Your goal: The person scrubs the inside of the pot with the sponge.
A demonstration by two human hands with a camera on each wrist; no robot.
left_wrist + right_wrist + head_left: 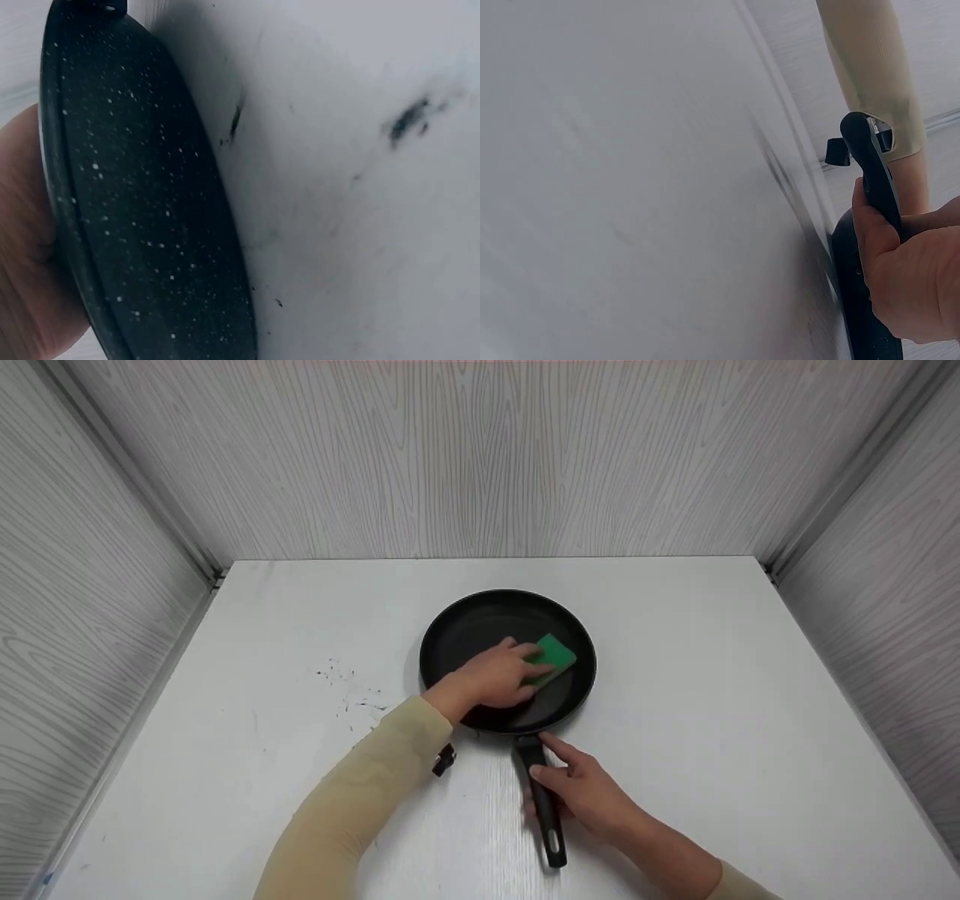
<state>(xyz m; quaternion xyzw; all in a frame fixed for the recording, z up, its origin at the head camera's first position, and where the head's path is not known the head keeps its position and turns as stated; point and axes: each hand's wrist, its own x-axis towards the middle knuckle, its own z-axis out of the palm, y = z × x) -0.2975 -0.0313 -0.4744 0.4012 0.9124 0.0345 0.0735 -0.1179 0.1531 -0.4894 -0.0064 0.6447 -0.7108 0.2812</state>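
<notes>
A black frying pan (472, 622) sits on the white table, its handle (553, 832) pointing towards me. Inside the pan, my left hand (495, 675) holds a green sponge (559, 654) against the right part of the base, fingers spread over it. My right hand (592, 795) grips the handle near the pan, thumb on top and the other fingers underneath. The left wrist view has the pan's speckled outer side (142, 195), with part of the left hand (34, 247) beyond the rim; the sponge is hidden there. In the right wrist view, the right hand (911, 277) is around the handle (871, 161).
Dark marks (352, 690) dot the white tabletop (712, 697) left of the pan. Wood-grain panels (480, 457) rise at the back and both sides. A small black device (444, 760) sits at the left wrist.
</notes>
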